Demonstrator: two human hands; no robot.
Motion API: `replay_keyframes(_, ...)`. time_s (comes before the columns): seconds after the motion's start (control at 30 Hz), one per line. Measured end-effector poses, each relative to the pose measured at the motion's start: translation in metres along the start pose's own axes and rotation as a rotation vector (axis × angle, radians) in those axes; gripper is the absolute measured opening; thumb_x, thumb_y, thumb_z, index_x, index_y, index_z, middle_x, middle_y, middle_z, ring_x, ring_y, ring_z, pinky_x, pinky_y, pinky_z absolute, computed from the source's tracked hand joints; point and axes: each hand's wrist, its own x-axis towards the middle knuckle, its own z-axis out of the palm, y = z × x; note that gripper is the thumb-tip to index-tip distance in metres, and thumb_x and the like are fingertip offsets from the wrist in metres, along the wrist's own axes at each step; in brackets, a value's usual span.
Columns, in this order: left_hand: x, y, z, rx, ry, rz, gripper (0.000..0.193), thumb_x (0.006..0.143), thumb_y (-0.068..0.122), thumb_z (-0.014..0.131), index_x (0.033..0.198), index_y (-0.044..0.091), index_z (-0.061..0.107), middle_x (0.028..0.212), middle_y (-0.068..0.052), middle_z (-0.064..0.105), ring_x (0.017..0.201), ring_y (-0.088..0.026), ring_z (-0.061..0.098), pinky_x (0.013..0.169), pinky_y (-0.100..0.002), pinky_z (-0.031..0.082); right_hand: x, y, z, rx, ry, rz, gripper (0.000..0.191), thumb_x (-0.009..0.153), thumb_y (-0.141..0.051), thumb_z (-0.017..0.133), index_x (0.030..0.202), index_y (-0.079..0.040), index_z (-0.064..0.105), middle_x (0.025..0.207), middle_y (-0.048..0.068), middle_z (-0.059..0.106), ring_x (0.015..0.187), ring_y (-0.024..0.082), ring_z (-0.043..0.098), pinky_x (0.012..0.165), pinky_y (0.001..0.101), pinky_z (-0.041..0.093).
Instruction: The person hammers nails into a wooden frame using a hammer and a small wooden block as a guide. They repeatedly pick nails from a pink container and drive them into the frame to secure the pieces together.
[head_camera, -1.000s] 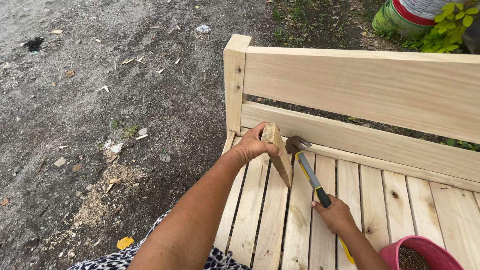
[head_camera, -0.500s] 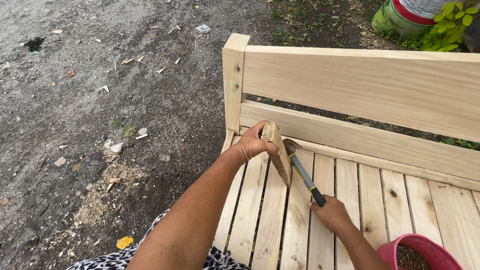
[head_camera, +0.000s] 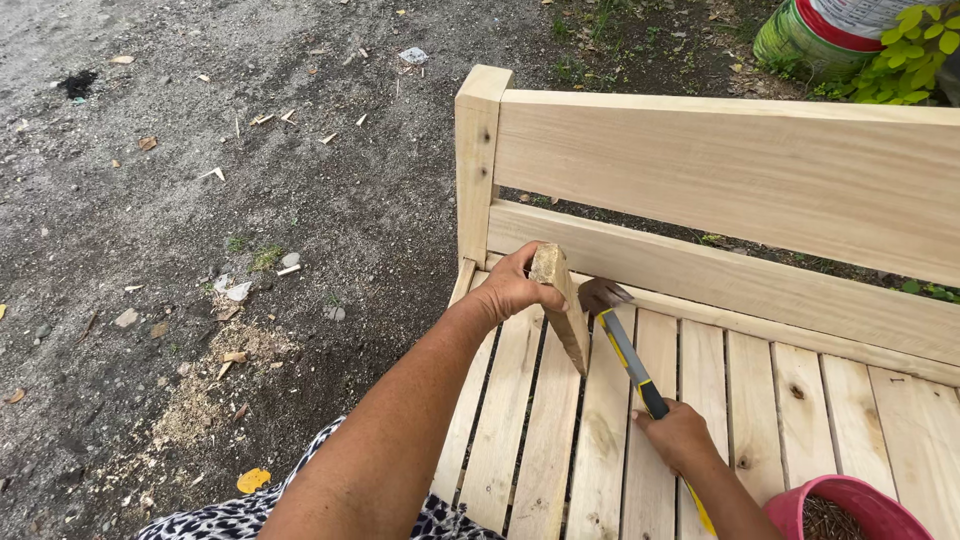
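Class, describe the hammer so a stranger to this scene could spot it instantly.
Start at the pale wooden bench with its slatted seat. Over the slats, the right hand grips a hammer, beside a wood piece in the left hand. Only it has a yellow-and-black handle and metal head.

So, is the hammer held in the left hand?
No, the right hand holds the hammer; the left hand holds a wooden piece.

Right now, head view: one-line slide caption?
Left hand steadies a wedge-shaped wood piece on a slatted bench; right hand holds a hammer beside it.
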Motion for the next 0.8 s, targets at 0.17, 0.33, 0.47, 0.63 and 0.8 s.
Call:
replay_keyframes(0.17, 0.001, -0.005, -0.001, -0.009, -0.012, 0.034, 0.081, 0.049, 0.012, 0.089, 0.127, 0.011, 0.064, 0.114, -0.008, 0.073, 0.109, -0.022, 0.068, 0.102, -0.034, 0.052, -0.001, 0.003, -0.005, -0.054, 0.076, -0.160, 0.043, 0.085, -0.045, 0.079, 0.105, -0.008, 0.075, 0.065, 0.007, 0.064, 0.061, 0.023, 0.065, 0.062, 0.0396, 0.053)
replay_keyframes(0.33, 0.003, -0.010, -0.003, -0.006, -0.013, 0.038, 0.081, 0.049, 0.012, 0.089, 0.126, 0.011, 0.064, 0.112, -0.007, 0.073, 0.107, -0.021, 0.069, 0.100, -0.034, 0.054, -0.006, 0.007, -0.003, 0.086, 0.172, -0.315, 0.041, 0.086, -0.044, 0.079, 0.101, -0.006, 0.077, 0.061, 0.009, 0.058, 0.061, 0.024, 0.057, 0.059, 0.0405, 0.050)
replay_keyframes(0.47, 0.003, -0.004, -0.003, 0.009, -0.023, 0.052, 0.082, 0.048, 0.012, 0.091, 0.126, 0.011, 0.064, 0.113, -0.007, 0.073, 0.108, -0.021, 0.069, 0.101, -0.034, 0.053, 0.002, -0.009, 0.008, 0.060, 0.036, -0.132, 0.038, 0.089, -0.038, 0.077, 0.105, -0.005, 0.072, 0.059, 0.011, 0.061, 0.048, 0.026, 0.058, 0.049, 0.0426, 0.049)
replay_keyframes(0.63, -0.002, 0.002, 0.000, 0.061, 0.017, -0.037, 0.087, 0.047, 0.014, 0.090, 0.130, 0.015, 0.063, 0.115, -0.005, 0.073, 0.112, -0.022, 0.067, 0.105, -0.035, 0.049, 0.002, -0.014, 0.009, 0.082, -0.089, -0.081, 0.039, 0.089, -0.038, 0.078, 0.103, -0.002, 0.069, 0.054, 0.010, 0.055, 0.037, 0.024, 0.051, 0.039, 0.0425, 0.043)
replay_keyframes(0.8, 0.001, 0.000, -0.003, 0.065, -0.030, -0.018, 0.089, 0.046, 0.014, 0.092, 0.129, 0.014, 0.062, 0.116, -0.007, 0.073, 0.112, -0.023, 0.068, 0.109, -0.035, 0.049, 0.000, -0.004, -0.001, 0.170, 0.008, -0.215, 0.044, 0.089, -0.042, 0.078, 0.095, 0.001, 0.071, 0.054, 0.008, 0.053, 0.039, 0.019, 0.053, 0.039, 0.0384, 0.045)
